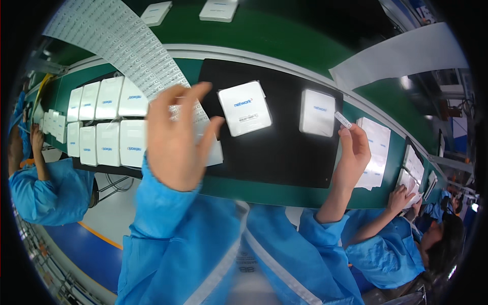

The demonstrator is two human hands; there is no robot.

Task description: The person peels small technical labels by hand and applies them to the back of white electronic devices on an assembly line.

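My left hand (178,134) is raised over the near end of a long sheet of printed labels (137,56), its fingers and thumb apart. To its right, a white square box (246,109) with blue lettering and a small label strip lies slightly turned on the black mat (284,162). Between thumb and fingertips of my right hand (354,150) is a small white label (343,119), held just right of a second white box (317,113). This second box shows blue lettering but no label strip on its top.
Two rows of white boxes (107,99) stand at the left. White flat sheets or boxes (373,152) lie right of my right hand. More boxes (218,10) sit beyond the metal rail. Co-workers in blue work at the left (56,190) and right (386,254).
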